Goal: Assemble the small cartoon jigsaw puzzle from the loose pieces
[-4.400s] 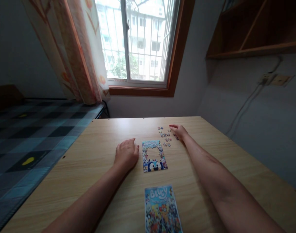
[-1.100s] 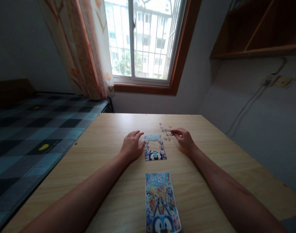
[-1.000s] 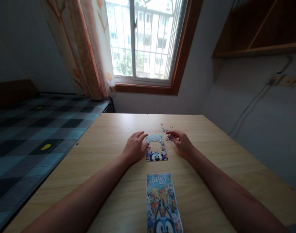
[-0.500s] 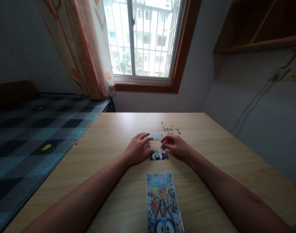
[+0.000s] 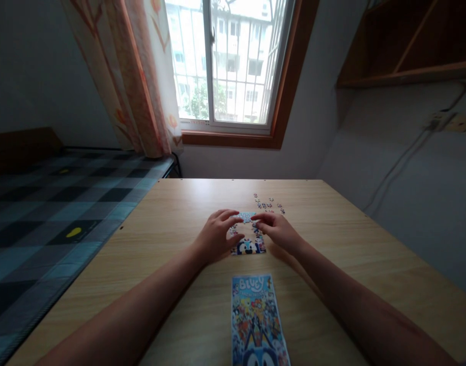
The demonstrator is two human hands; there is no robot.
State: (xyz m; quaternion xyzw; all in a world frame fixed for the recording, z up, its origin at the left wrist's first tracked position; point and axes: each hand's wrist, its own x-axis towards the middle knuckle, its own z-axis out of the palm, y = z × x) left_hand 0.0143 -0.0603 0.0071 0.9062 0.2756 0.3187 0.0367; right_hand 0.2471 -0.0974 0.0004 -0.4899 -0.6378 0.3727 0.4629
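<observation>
On the table lies a partly assembled jigsaw puzzle, a frame of joined pieces around bare wood, with a blue dog's face along its near edge. My left hand rests at the puzzle's left side, fingers and thumb spread apart over that border. Over the upper right part of the puzzle is my right hand, its thumb and index finger bent into a pinch. Whatever is between those fingertips is too small to make out. Loose puzzle pieces lie scattered just beyond the right hand.
Nearer to me lies a printed Bluey picture sheet on the wooden table. A bed with a checked cover stands left of the table. A curtain hangs beside the window, and a shelf is on the right wall.
My right hand has lifted slightly, and its fingertips have shifted toward the puzzle's top border. My left hand has stayed almost in place. The view has tilted a little.
</observation>
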